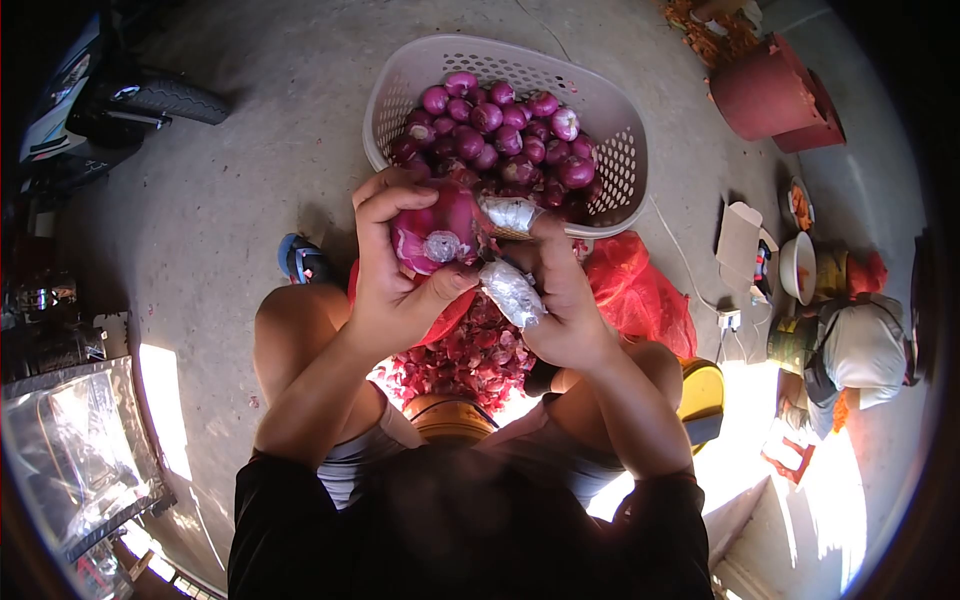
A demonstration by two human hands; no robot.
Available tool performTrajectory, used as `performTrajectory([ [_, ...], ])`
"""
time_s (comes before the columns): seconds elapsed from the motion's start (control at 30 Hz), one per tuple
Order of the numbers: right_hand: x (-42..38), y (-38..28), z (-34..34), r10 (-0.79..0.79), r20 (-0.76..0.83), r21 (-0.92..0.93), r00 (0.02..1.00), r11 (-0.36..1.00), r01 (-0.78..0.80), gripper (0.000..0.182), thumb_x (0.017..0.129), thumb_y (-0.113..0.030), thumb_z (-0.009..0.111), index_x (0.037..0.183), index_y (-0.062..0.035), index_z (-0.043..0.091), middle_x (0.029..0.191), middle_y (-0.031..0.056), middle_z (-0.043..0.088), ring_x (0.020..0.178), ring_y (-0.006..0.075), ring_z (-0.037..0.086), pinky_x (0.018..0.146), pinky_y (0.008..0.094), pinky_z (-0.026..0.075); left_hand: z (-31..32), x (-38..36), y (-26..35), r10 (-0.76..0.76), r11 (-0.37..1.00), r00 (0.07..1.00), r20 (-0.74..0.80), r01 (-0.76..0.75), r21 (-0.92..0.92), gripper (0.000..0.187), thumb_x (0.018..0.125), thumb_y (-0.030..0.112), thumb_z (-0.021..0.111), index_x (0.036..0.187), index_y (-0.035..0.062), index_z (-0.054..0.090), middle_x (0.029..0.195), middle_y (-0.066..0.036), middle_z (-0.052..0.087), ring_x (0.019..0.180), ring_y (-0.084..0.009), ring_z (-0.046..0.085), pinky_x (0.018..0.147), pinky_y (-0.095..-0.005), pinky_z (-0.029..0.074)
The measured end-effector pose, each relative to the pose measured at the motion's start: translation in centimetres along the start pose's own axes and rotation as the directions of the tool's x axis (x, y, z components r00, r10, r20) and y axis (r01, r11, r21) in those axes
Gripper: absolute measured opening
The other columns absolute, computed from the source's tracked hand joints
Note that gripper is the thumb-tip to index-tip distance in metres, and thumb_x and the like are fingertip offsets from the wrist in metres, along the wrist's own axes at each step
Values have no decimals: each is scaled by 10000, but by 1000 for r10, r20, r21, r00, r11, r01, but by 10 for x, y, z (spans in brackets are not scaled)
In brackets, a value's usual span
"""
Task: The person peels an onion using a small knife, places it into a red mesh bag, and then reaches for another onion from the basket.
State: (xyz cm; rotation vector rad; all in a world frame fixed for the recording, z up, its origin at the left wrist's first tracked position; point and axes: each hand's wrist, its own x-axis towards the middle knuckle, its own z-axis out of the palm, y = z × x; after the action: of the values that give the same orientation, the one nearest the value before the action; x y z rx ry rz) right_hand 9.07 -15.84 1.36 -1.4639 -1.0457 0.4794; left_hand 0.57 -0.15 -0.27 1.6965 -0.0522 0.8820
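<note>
A large red onion (pixel 435 228) is held in my left hand (pixel 385 270), its fingers wrapped round the far side and the thumb beneath. My right hand (pixel 568 295) is closed at the onion's right side. Silvery wrapping (pixel 512 293) covers its thumb, and more wrapping (pixel 510 213) covers a finger. Whether a small tool is in that hand is hidden. Just beyond both hands stands a pale perforated basket (pixel 385 95) with many peeled purple onions (pixel 487 118). Loose red skins (pixel 470 360) lie below my hands, between the knees.
Red mesh (pixel 640 290) lies right of the basket. A blue sandal (pixel 297 258) is at the left. Farther right are a red container (pixel 765 90), a white bowl (pixel 797 267), an open box (pixel 740 240) and a white plug (pixel 728 319) with cables. A motorbike wheel (pixel 170 97) stands upper left.
</note>
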Motion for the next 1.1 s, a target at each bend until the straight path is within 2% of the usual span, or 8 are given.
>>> performTrajectory([
  [0.17, 2, -1, 2, 7, 7, 49, 1000, 999, -7, 537, 828, -16, 580, 1278, -13, 288, 903, 136, 634, 819, 184, 617, 745, 268, 444, 2, -1, 0, 20, 1000, 999, -30, -20, -8, 650, 728, 324, 752, 1192, 72, 374, 1176, -144, 340, 1115, -246, 412, 938, -359, 361],
  [0.33, 4, 4, 10, -76, -127, 41, 989, 996, 81, 505, 836, 5, 566, 1276, -5, 317, 1053, 159, 607, 950, 170, 594, 838, 281, 437, 6, -1, 6, 6, 998, 999, -47, -9, -66, 657, 721, 293, 763, 1193, 73, 363, 1167, -141, 339, 1115, -242, 422, 940, -360, 368],
  [0.4, 6, -1, 5, -38, -109, 57, 993, 997, 44, 495, 838, 15, 561, 1276, -2, 331, 1121, 165, 581, 1013, 180, 577, 883, 289, 422, 7, -2, 4, 11, 996, 999, -46, -15, -86, 662, 717, 284, 767, 1193, 73, 357, 1162, -136, 339, 1117, -240, 426, 940, -360, 369],
  [0.5, 2, -5, 6, 32, -164, 270, 986, 963, 14, 483, 841, 40, 537, 1279, -3, 339, 1164, 138, 548, 1077, 177, 537, 920, 275, 391, 7, -3, 1, -1, 993, 998, -58, -6, -120, 668, 716, 268, 769, 1192, 72, 344, 1157, -128, 341, 1117, -237, 431, 937, -358, 374],
  [0.6, 1, -7, 4, 53, -147, 274, 988, 962, -11, 537, 839, 15, 547, 1304, -15, 280, 970, 99, 600, 886, 152, 581, 790, 265, 433, 7, 1, 8, -34, 986, 996, -84, 20, -163, 670, 718, 253, 769, 1192, 71, 331, 1161, -122, 341, 1113, -234, 439, 931, -355, 380],
  [0.73, -1, 5, -3, -50, 6, -20, 999, 999, 50, 629, 787, -32, 602, 1292, -27, 227, 700, 83, 575, 601, 206, 554, 605, 280, 421, 5, 0, 8, -73, 978, 995, -66, 58, -201, 657, 734, 234, 757, 1194, 69, 320, 1182, -122, 337, 1111, -229, 443, 929, -355, 384],
  [0.9, 1, 2, -6, 31, 81, -79, 996, 997, -24, 573, 778, -34, 600, 1248, -25, 273, 756, 136, 601, 653, 269, 601, 616, 292, 439, 8, 0, 12, -105, 939, 994, -17, 94, -330, 636, 759, 196, 735, 1205, 67, 301, 1208, -125, 337, 1124, -223, 433, 939, -349, 380],
  [1.1, 5, 5, -1, -78, 1, -73, 997, 994, 77, 488, 774, -41, 623, 1197, -29, 381, 913, 158, 633, 811, 318, 647, 700, 325, 479, 7, -1, 10, -119, 942, 993, -18, 107, -318, 634, 763, 186, 732, 1210, 69, 298, 1217, -122, 340, 1136, -217, 425, 949, -337, 374],
])
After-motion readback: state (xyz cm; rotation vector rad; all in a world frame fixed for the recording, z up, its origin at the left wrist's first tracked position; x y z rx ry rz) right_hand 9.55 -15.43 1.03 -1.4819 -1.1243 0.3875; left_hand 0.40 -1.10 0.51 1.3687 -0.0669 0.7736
